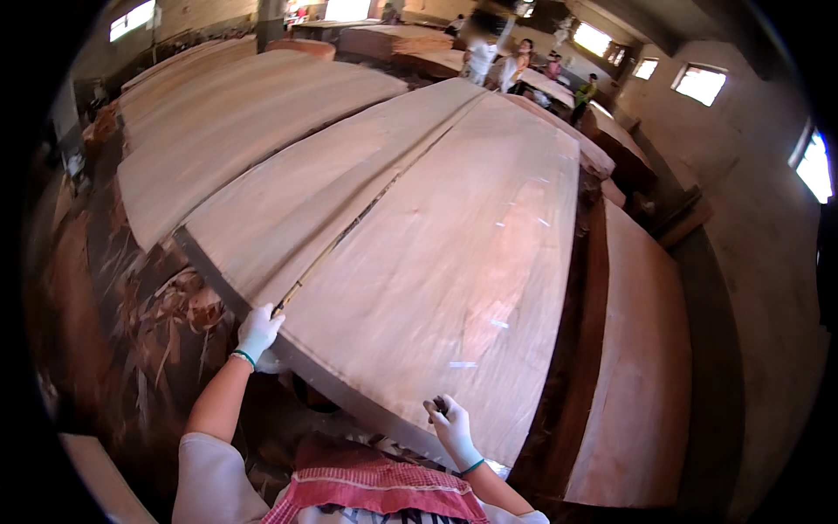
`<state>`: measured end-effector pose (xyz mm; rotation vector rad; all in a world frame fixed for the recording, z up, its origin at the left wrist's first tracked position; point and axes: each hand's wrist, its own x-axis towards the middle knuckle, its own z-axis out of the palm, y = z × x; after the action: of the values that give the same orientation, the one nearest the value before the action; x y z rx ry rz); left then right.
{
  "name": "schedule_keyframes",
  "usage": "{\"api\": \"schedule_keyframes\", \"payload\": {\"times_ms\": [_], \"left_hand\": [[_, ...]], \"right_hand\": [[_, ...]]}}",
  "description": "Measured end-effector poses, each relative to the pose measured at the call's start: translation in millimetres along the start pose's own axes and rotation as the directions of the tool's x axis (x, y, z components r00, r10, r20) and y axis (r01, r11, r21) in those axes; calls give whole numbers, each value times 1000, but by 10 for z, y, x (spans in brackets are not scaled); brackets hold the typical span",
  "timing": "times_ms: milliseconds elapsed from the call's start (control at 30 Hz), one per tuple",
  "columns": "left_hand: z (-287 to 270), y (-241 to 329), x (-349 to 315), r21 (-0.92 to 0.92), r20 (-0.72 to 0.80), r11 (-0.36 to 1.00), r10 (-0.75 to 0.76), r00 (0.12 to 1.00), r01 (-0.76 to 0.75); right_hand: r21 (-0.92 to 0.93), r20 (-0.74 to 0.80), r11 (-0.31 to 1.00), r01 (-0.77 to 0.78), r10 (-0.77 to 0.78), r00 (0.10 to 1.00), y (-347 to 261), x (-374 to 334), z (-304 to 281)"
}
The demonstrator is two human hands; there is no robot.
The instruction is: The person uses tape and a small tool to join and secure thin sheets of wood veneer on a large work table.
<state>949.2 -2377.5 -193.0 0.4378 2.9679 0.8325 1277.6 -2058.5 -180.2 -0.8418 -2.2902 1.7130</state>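
Note:
A large stack of wide, pale wood veneer sheets (419, 253) lies in front of me, with several short white tape strips on its top sheet. A long, thin stick (327, 249), pale and dark in places like bamboo, runs lengthwise over the sheets toward the far end. My left hand (260, 330), in a white glove, is closed round the stick's near end at the stack's front edge. Above the near right corner, my gloved right hand (454, 434) is closed on a small dark object (441, 403) whose kind I cannot make out.
Another veneer stack (236, 131) stands to the left, and a lower one (642, 349) to the right. Torn veneer scraps (188, 301) litter the floor at the left. Several people (480, 61) are at the far end. A wall with windows (698, 85) bounds the right side.

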Motion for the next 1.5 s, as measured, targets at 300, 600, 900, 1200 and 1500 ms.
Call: {"api": "schedule_keyframes", "payload": {"times_ms": [300, 600, 900, 1200, 1500], "left_hand": [[-512, -1282, 358, -59, 258, 995, -62, 964, 80], [-1257, -3579, 2928, 270, -543, 814, -313, 780, 515], [-1339, -4213, 3731, -328, -484, 817, -576, 659, 474], [-1239, -1752, 2551, 17, -506, 835, 482, 716, -550], [-851, -2222, 656, -507, 361, 862, 219, 906, -6]], "right_hand": [[88, 44, 987, -138, 134, 990, -511, 394, 1598], [-322, 75, 942, -89, 120, 990, -1237, 620, 2954], [-371, 198, 924, -98, 181, 963, -1767, 1263, 3729], [427, 236, 864, -267, 179, 955, -3149, 3055, 5171], [380, -243, 905, -192, 298, 923, -1012, 3065, 3399]]}}
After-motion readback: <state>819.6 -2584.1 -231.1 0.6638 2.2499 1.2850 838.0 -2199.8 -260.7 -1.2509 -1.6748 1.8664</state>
